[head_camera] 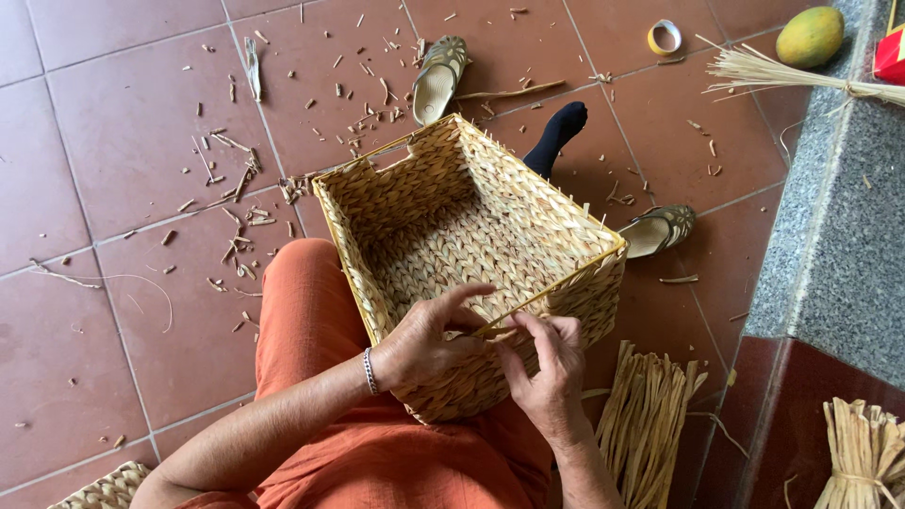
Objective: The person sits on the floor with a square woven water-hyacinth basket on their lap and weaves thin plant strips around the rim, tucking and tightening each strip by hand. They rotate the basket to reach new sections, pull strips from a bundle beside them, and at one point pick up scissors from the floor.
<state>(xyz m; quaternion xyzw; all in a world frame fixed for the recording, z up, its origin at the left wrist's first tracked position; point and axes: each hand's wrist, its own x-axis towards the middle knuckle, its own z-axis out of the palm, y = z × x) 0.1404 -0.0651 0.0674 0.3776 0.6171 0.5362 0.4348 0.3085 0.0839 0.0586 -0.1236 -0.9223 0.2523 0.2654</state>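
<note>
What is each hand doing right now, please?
Left hand: fingers curled on the woven basket rim, gripping it.
Right hand: pinching a straw strand at the rim.

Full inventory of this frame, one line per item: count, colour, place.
woven basket: 1, tan with yellow rim frame, on the lap
sandals: 2, beige, on the floor beyond the basket
tape roll: 1, yellow-white, top right floor
round fruit: 1, yellow-green, top right ledge
fibre bundles: 3, straw, right side
fibre scraps: many, tan, scattered on the red tiles
socked foot: 1, black, behind the basket
orange trousers: 1
left hand: bracelet on wrist, on the near rim
right hand: pinching a strand at the rim
</note>
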